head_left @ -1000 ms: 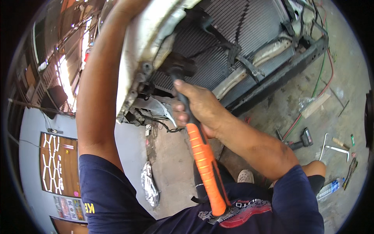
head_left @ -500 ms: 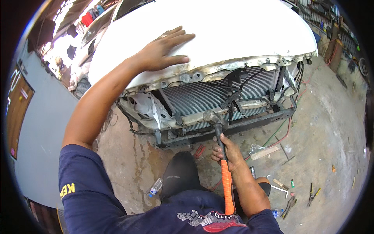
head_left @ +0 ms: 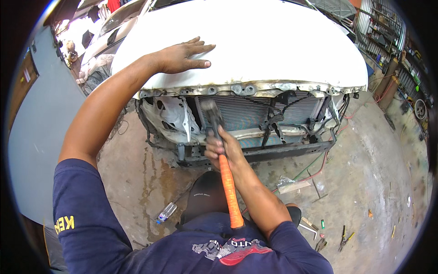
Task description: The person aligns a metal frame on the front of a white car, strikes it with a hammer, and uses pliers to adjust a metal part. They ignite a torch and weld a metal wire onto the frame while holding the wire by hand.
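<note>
My left hand (head_left: 185,59) lies with fingers spread on the white hood (head_left: 273,43) of a car whose bumper cover is off. My right hand (head_left: 222,147) grips a hammer (head_left: 230,194) on the black shaft below its head, the orange handle angled down toward my torso. The hammer head (head_left: 210,110), blurred, is in front of the exposed radiator (head_left: 296,109), under the hood's battered front edge (head_left: 242,89); I cannot tell if it touches anything. A dark crossbar (head_left: 255,155) runs along the bottom of the car's front.
On the concrete floor lie a plastic bottle (head_left: 166,212), pliers (head_left: 344,239), a wooden strip (head_left: 294,186) and red and green hoses (head_left: 321,162). A grey wall (head_left: 41,137) curves along the left. Cluttered shelving (head_left: 406,77) is at the back right, another vehicle (head_left: 114,25) at the back left.
The view has tilted to show the whole car front. My left hand stays spread on the hood; since half a second ago my right hand has raised the hammer and moved it left.
</note>
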`<state>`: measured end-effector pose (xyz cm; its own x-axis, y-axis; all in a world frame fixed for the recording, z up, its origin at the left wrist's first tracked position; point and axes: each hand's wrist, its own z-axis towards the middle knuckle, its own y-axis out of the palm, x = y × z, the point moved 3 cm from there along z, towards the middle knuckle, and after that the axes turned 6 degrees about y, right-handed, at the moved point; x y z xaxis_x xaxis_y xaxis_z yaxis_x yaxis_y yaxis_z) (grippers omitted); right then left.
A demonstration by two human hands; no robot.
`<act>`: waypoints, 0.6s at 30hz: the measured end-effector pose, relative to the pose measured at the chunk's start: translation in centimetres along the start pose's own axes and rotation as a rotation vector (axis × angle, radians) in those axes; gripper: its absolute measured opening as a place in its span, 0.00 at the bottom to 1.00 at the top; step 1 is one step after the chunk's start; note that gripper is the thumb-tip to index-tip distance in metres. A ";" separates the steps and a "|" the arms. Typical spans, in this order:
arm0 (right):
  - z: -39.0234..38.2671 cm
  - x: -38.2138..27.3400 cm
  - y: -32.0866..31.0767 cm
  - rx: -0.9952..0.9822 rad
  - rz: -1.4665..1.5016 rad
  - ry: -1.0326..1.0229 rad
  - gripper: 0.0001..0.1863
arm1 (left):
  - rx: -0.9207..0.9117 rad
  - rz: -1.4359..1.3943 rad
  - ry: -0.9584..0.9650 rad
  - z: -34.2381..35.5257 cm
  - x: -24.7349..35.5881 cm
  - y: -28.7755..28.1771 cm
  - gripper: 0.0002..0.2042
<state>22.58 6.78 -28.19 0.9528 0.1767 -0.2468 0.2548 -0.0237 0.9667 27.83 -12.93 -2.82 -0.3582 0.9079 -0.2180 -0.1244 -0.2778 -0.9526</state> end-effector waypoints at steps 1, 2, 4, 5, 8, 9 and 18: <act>0.7 -0.3 1.0 -0.050 0.017 0.027 0.17 | 0.008 0.009 0.003 -0.1 -0.1 -0.3 0.44; 1.3 -0.3 1.7 -0.097 0.035 0.055 0.17 | 0.014 0.015 0.006 -0.3 0.0 -0.7 0.44; 1.7 0.2 1.4 -0.119 0.039 0.080 0.17 | -0.054 -0.033 -0.019 -0.6 0.4 -0.9 0.42; 1.4 0.8 0.1 -0.092 0.014 0.088 0.16 | -0.080 -0.061 -0.045 -0.8 0.6 -1.1 0.42; 1.2 3.3 -3.6 -0.018 0.066 0.134 0.16 | -0.039 -0.055 -0.020 -0.7 0.5 -0.5 0.42; 1.4 3.8 -4.6 -0.010 0.097 0.158 0.17 | -0.010 -0.081 -0.006 -0.5 0.2 -0.3 0.42; -2.0 5.5 -7.8 0.197 -0.041 0.269 0.18 | 0.150 -0.045 -0.052 -0.7 -0.1 2.3 0.51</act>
<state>25.50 9.95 -36.99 0.8699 0.4346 -0.2332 0.3441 -0.1961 0.9182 28.24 -13.48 -5.15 -0.3961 0.9040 -0.1609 -0.2767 -0.2846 -0.9178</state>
